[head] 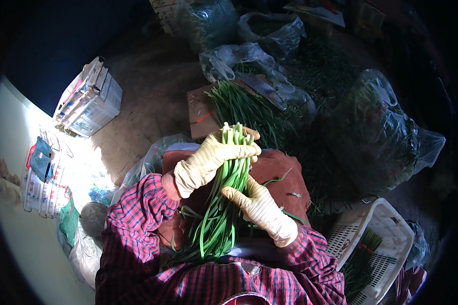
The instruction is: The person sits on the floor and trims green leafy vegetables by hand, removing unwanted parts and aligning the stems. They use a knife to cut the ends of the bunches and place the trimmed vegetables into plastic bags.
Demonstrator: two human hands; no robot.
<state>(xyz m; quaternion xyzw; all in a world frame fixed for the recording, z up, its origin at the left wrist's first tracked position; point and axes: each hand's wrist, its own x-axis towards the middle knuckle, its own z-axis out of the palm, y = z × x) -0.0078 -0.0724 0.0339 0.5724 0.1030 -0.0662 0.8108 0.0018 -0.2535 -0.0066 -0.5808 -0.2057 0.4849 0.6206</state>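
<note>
My left hand (210, 158), in a pale rubber glove, is closed around the white stem ends of a bunch of long green leaf vegetables (219, 213), perhaps Chinese chives. Lower down, my right hand (265, 211), gloved alike, holds the same bunch with its thumb in front of the leaves; its other fingers are partly hidden. The leaves hang towards my body over a reddish-brown cloth (286, 179) on my lap. Just beyond the hands, a loose pile of similar greens (240, 108) lies on a brown board (200, 110), beside a wide metal blade (265, 89).
At the right stand a white plastic basket (399, 244) holding tied greens and a large filled clear bag (374, 145). More plastic bags (240, 57) lie ahead. Stacked white crates (95, 103) are at the left, near a pale wall (19, 213). Loose greens litter the floor.
</note>
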